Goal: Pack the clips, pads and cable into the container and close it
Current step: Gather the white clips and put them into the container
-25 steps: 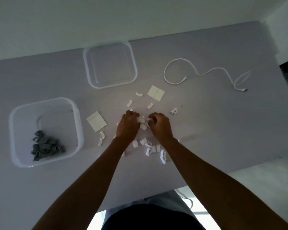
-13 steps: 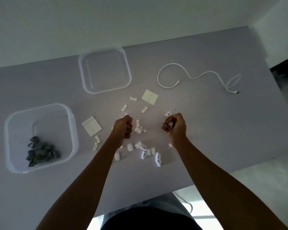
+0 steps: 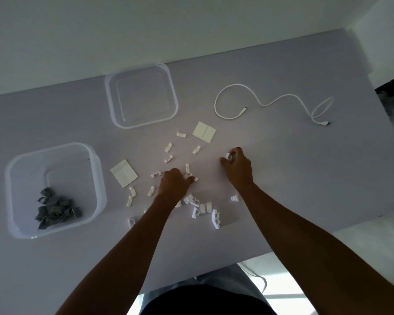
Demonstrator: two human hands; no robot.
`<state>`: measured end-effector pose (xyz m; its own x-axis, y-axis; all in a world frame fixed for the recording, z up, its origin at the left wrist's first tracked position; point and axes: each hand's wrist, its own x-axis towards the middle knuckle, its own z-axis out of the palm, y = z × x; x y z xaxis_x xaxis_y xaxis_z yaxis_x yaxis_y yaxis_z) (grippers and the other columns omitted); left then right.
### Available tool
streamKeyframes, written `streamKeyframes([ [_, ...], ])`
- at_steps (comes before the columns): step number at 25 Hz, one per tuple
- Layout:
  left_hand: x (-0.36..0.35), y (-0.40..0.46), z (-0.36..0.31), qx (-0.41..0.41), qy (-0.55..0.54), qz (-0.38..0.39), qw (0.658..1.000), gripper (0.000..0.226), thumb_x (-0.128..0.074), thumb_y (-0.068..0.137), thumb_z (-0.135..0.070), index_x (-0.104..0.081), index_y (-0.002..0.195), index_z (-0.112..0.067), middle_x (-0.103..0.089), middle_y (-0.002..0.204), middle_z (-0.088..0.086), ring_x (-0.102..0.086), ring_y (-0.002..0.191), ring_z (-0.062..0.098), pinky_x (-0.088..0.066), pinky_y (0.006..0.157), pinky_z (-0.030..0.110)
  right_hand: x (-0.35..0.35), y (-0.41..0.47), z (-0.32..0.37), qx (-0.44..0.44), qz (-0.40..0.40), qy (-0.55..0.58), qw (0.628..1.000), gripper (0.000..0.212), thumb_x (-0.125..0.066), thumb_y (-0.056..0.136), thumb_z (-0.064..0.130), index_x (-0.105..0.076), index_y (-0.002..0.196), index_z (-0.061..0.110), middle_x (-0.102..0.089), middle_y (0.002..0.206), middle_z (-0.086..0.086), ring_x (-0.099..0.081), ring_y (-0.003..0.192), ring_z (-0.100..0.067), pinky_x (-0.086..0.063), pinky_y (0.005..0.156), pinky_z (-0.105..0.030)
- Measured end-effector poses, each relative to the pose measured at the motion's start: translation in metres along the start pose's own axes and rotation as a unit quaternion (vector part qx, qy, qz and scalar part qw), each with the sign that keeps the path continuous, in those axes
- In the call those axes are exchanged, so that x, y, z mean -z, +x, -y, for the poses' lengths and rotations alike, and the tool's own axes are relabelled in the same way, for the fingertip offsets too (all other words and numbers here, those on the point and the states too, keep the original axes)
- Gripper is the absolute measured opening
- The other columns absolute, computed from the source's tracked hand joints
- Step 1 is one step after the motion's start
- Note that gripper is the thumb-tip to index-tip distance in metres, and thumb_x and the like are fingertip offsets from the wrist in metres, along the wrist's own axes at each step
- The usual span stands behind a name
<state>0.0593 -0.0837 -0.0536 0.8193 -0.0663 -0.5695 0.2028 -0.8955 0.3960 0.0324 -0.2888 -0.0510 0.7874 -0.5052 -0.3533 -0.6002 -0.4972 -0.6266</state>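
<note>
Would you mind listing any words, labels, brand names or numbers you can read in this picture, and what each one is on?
None can be read.
Container and lid: clear plastic, no label shows.
Two pads: plain, only a crease line.
Cable and white clips: no marking visible at this size.

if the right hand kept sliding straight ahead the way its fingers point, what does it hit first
Probably nothing close. The right hand, gripping a white clip, points away from the person; bare table lies ahead until the white cable. The square pad sits just left of that line, though depth is hard to judge.
</note>
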Motion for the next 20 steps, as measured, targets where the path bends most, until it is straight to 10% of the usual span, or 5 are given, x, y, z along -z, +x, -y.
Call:
streamKeyframes([
  [8,0.017,-0.008,-0.009,0.069,-0.166,0.104,0.978,0.019,-0.048,0.09,-0.008,-0.058,0.074,-0.007,-0.06,0.081,0.015,-0.055,0.064,0.025,-0.036,0.056,0.028,0.003,-0.011,-0.002,-0.087,0.021,0.158,0.983,0.009,-0.061,0.089,0.017,-0.06,0.088,0.008,-0.058,0.075,-0.002,-0.05,0.062,-0.016,-0.036,0.062,-0.026],
  [11,0.035,-0.019,-0.013,0.116,-0.493,0.199,0.839,0.023,-0.036,0.077,0.001,-0.057,0.079,-0.006,-0.063,0.08,0.016,-0.028,0.041,0.01,-0.021,0.042,0.016,0.014,-0.018,0.007,-0.213,0.087,0.42,0.878,0.015,-0.051,0.085,0.013,-0.053,0.07,0.011,-0.05,0.061,-0.008,-0.035,0.045,-0.018,-0.028,0.047,-0.026],
  [14,0.044,-0.024,-0.012,0.034,-0.593,0.271,0.758,0.029,-0.03,0.071,-0.002,-0.057,0.082,-0.005,-0.062,0.08,0.014,-0.025,0.044,0.01,-0.015,0.045,0.019,0.025,-0.03,0.007,-0.189,0.15,0.542,0.805,0.021,-0.041,0.089,0.018,-0.053,0.073,0.012,-0.05,0.061,-0.009,-0.035,0.043,-0.017,-0.024,0.046,-0.023],
  [20,0.057,-0.032,-0.027,0.029,-0.617,0.288,0.731,0.039,-0.046,0.089,-0.041,-0.048,0.067,-0.009,-0.046,0.064,0.008,-0.022,0.049,0.014,-0.013,0.047,0.025,0.032,-0.046,-0.003,-0.15,0.091,0.387,0.905,0.047,-0.053,0.099,0.039,-0.051,0.058,0.015,-0.048,0.056,-0.006,-0.04,0.042,-0.015,-0.029,0.041,-0.022],
])
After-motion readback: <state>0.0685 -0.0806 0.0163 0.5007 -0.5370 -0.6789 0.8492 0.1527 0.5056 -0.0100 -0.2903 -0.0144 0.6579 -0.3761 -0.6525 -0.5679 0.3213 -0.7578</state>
